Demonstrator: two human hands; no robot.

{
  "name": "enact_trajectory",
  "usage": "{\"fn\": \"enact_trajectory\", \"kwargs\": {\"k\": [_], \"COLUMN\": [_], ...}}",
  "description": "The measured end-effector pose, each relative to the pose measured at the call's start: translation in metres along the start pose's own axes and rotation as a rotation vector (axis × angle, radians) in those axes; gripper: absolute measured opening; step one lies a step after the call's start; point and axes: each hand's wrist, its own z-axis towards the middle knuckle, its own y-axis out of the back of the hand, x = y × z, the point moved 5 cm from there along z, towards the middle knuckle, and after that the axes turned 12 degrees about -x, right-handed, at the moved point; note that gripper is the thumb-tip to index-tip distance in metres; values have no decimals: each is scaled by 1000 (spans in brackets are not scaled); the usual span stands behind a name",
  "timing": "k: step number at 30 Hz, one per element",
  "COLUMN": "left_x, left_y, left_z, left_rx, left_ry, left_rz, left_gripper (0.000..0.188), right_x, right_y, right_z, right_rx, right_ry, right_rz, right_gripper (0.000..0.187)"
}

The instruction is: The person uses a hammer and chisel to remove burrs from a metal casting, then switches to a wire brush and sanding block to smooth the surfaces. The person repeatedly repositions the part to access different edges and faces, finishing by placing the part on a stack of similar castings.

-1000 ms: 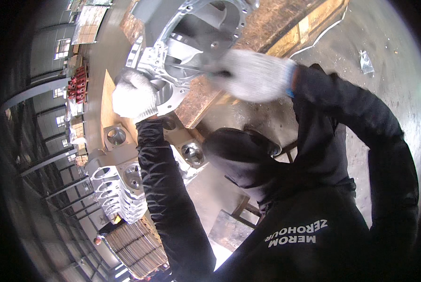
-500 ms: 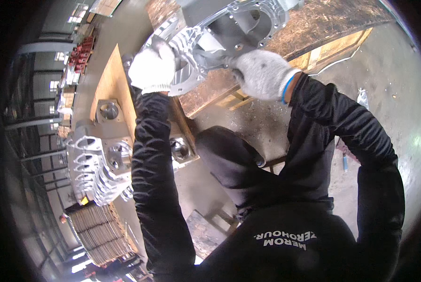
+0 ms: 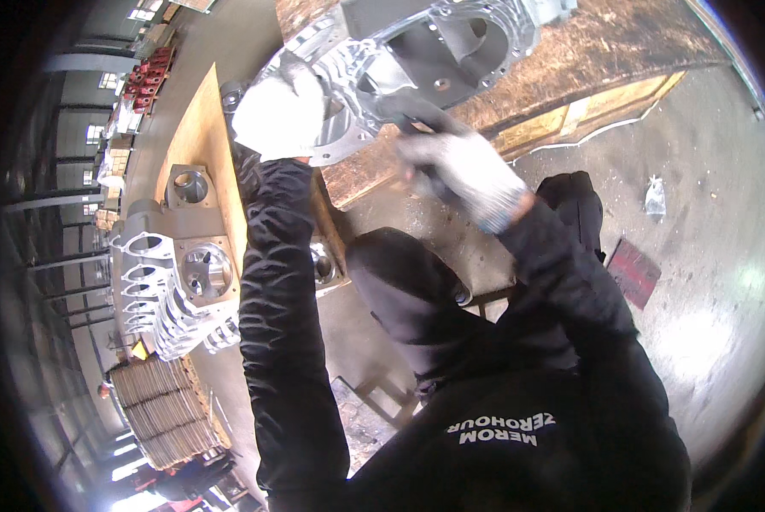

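Note:
A silvery cast-metal housing (image 3: 438, 64) with large openings and a flanged rim lies on a worn wooden crate top (image 3: 604, 43). My left hand (image 3: 280, 118), in a white glove with grey fingertips, is closed at the housing's left end; glare washes out most of its fingers. By the housing's near edge is my right hand (image 3: 468, 166), in a similar glove. Its dark, coated fingers reach toward the rim, but motion smears them. Whether they hold anything small cannot be made out.
More finned metal castings (image 3: 165, 282) stand at left, beside an upright plywood panel (image 3: 199, 162). Below them is a bundled stack of thin sheets (image 3: 160, 410). A reddish plate (image 3: 634, 271) and a clear plastic bag (image 3: 655, 196) lie on the floor at right.
My right hand has drawn down and nearer to me along the housing's near edge, its fingers shifting. My left hand stays at the housing's left end. The view has shifted slightly.

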Motion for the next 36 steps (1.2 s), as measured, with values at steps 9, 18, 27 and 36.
{"fn": "enact_trajectory", "kwargs": {"k": [9, 18, 27, 36], "left_x": [0, 7, 6, 16], "left_y": [16, 4, 9, 1], "left_z": [6, 2, 2, -10], "left_rx": [-17, 86, 94, 75], "left_ry": [-240, 123, -89, 3], "left_rz": [139, 37, 149, 85], "left_gripper": [34, 42, 32, 31], "right_x": [16, 8, -9, -12], "right_y": [24, 31, 38, 31], "right_z": [-20, -24, -6, 6], "right_rx": [-145, -51, -46, 44], "right_ry": [-126, -98, -215, -71], "right_rz": [37, 157, 294, 321], "right_gripper": [22, 19, 20, 13]}}
